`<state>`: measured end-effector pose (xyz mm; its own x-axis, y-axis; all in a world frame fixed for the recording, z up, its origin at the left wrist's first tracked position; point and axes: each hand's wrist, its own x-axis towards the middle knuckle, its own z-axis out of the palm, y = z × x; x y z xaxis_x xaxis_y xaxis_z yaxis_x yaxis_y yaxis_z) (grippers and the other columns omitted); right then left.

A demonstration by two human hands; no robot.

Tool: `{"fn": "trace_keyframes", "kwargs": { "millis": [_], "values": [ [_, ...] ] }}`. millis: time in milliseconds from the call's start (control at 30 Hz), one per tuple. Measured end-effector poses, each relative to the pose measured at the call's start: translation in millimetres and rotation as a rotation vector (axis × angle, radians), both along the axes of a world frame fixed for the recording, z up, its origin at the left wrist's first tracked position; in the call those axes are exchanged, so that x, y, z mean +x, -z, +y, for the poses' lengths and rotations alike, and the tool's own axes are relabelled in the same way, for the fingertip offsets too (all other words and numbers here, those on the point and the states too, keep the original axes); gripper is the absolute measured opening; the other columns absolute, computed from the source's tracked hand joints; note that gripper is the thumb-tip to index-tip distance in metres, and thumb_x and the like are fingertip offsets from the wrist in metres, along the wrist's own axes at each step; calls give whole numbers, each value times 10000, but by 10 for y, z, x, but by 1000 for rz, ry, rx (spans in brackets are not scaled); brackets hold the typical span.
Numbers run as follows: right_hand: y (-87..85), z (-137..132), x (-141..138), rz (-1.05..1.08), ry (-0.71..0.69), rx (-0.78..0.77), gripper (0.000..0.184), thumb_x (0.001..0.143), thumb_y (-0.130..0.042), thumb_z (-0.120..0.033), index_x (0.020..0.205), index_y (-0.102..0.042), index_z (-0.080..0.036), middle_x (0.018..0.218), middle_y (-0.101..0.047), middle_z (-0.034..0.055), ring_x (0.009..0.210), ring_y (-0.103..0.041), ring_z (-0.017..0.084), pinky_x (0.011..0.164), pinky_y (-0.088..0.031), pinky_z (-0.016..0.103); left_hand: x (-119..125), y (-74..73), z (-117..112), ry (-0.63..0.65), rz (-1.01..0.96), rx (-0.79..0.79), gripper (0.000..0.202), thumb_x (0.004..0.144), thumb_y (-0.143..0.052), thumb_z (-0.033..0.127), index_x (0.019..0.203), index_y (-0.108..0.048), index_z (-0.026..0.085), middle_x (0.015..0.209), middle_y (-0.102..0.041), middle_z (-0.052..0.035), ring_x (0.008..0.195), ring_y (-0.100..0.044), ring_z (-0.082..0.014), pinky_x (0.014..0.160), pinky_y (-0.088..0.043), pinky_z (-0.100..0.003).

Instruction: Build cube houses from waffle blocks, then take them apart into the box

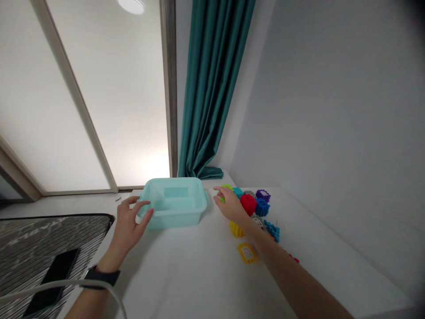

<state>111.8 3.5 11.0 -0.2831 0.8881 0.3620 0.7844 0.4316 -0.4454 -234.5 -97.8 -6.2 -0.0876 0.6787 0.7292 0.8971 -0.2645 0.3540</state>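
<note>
Barely visible, a lime-green block (222,199) lies under the right hand (231,206); whether it grips cannot be told;
the left hand (128,223) stands open, fingers against a pale aqua plastic tub (175,204); more toy blocks (248,204) lie partly hidden by the right forearm (285,274).

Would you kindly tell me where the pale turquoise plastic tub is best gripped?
Take the pale turquoise plastic tub by its flared rim at the left end, coming from above left: the left hand is already beside it, and the lip overhangs the tapered wall.
</note>
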Motion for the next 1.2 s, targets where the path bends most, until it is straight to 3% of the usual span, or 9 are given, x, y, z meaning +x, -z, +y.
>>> {"fn": "trace_keyframes", "kwargs": {
  "millis": [67,167,367,567,800,900,1033,1133,1200],
  "values": [
    [-78,204,228,-207,7,-10,456,913,-493,-285,1353,-532,-171,1279,-601,145,1204,-546,269,1049,-415,430,-12,35,27,58,67,4,401,901,-522,561,948,-711,211,1195,-552,-147,1132,-538,-337,970,-464,-544],
    [-179,512,499,-323,-47,-63,613,815,-620,-243,1413,-492,-197,1453,-496,141,1355,-435,303,1137,-321,467,-14,63,31,95,123,-25,425,888,-532,613,911,-695,222,1257,-551,-147,1158,-541,-359,988,-467,-593],
    [-133,963,588,-499,-167,-241,880,618,-804,-226,1437,-482,-246,1473,-509,133,1355,-455,342,1140,-315,486,48,16,-24,171,52,-115,455,890,-524,651,921,-674,222,1322,-551,-123,1074,-646,-300,782,-616,-413],
    [15,1193,511,-541,-237,-349,693,585,-851,-247,1238,-618,-265,1273,-656,65,1149,-620,284,992,-468,359,78,40,-18,186,97,-58,432,899,-539,631,835,-671,225,1241,-622,-118,1093,-631,-308,858,-596,-469],
    [-8,1093,552,-427,-281,-321,569,607,-845,-222,1139,-642,-222,1207,-672,65,1069,-642,268,940,-493,342,232,72,-60,181,76,16,381,906,-567,584,823,-660,223,1232,-601,-121,1134,-589,-319,912,-570,-519],
    [-158,1010,584,-364,-269,-291,533,640,-813,-184,1143,-640,-203,1201,-675,83,1056,-648,270,937,-495,354,257,79,-57,188,74,39,352,906,-581,559,827,-668,227,1225,-598,-121,1124,-588,-324,928,-553,-546],
    [-547,873,548,-280,-263,-244,510,715,-770,-202,1199,-608,-201,1198,-675,78,1031,-651,249,911,-500,349,261,104,-44,193,57,19,338,911,-584,543,844,-666,222,1241,-577,-122,1134,-577,-316,958,-532,-542],
    [-840,699,319,-153,-337,-194,482,768,-748,-261,1222,-591,-224,1141,-689,46,994,-656,232,874,-513,343,292,124,-41,197,51,23,317,911,-597,521,848,-662,217,1230,-571,-123,1137,-564,-313,971,-516,-536],
    [-929,551,55,-105,-440,-133,505,753,-773,-285,1225,-598,-241,1178,-677,40,1042,-646,234,918,-502,352,329,131,-46,203,57,29,293,910,-609,500,853,-664,217,1220,-569,-121,1138,-554,-310,976,-507,-532]
  ]
}}
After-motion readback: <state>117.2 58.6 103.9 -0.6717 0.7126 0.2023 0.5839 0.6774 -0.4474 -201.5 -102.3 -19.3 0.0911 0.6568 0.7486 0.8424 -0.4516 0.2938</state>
